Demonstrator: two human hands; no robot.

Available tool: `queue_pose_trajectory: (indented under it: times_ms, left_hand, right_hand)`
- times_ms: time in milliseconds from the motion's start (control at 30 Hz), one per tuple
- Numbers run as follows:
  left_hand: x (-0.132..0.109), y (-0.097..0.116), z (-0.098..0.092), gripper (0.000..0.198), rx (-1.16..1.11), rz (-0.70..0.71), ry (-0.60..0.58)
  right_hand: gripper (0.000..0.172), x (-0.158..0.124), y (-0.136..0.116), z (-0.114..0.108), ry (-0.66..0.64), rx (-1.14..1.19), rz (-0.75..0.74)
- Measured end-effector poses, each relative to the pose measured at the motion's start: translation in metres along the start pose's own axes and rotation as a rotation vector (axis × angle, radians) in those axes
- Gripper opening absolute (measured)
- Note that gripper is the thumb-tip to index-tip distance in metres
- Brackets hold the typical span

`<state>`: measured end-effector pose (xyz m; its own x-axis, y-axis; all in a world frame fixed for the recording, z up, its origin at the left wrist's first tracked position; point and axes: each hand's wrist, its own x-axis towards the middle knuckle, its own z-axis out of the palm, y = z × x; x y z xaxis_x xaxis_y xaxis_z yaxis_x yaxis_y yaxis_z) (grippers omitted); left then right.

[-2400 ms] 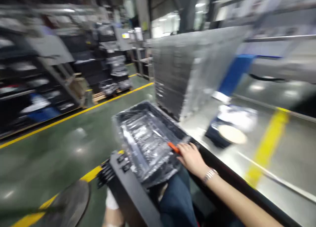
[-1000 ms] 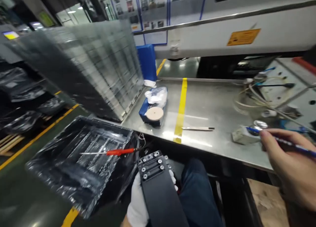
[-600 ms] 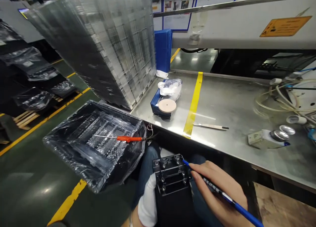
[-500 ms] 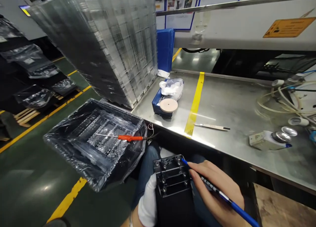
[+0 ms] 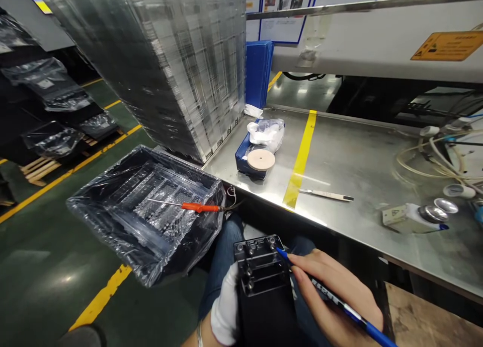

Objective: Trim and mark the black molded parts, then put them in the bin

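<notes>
My left hand (image 5: 225, 306), in a white glove, is closed around the left side of a black plastic part (image 5: 266, 314). The upper end of this part has a glossy frame with crossbars and several round posts, tilted toward me above my lap. Bare, my right hand (image 5: 335, 291) pinches a slim pen-shaped tool (image 5: 372, 332) with a blue tip, a dark lettered middle and a blue rear end. Its tip rests at or just above the right edge of the frame; contact is hard to tell. My left fingertips are mostly hidden behind the part.
A plastic-lined black crate (image 5: 113, 236) stands at left, with an orange-handled air blow gun (image 5: 199, 207) across it. On the metal table (image 5: 350, 155) are a blue bin (image 5: 241, 163) holding a round beige disc (image 5: 260, 159), a craft knife (image 5: 326, 194) and a small bottle (image 5: 400, 217). Stacked trays (image 5: 196, 70) tower behind.
The blue tip has shifted slightly down along the frame's right edge, and my right hand has moved a little right and down. My left hand keeps its hold. The view has shifted slightly.
</notes>
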<state>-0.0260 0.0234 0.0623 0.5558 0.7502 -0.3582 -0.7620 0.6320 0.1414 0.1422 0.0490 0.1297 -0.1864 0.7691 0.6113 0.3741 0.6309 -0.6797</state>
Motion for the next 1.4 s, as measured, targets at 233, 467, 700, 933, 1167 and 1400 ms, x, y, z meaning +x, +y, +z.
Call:
queue_pose_trajectory:
  times_ms: [233,467,700,933,1167,1400]
  left_hand:
    - [0.0,-0.002,-0.005,0.043,0.007,-0.03,0.0]
    - [0.005,-0.005,-0.005,0.034,0.024,-0.014,0.04]
    - [0.007,-0.008,-0.007,0.027,-0.04,0.028,-0.011]
    - [0.011,0.001,0.036,0.03,0.036,-0.064,-0.143]
    - [0.013,-0.002,0.027,0.029,0.031,-0.003,-0.112]
    - [0.015,-0.005,0.006,0.032,-0.069,-0.017,-0.086]
  right_hand:
    - [0.023,0.001,0.003,0.001,-0.023,0.002,-0.001]
    - [0.021,0.0,0.001,0.003,-0.063,0.012,-0.045]
    - [0.02,0.005,0.003,0.011,-0.078,0.063,-0.04]
    - [0.017,0.013,0.007,0.01,-0.122,0.008,-0.053]
    - [0.015,0.015,0.008,0.019,-0.162,-0.026,-0.093]
    - [0.022,0.003,0.004,0.011,-0.122,0.027,-0.099]
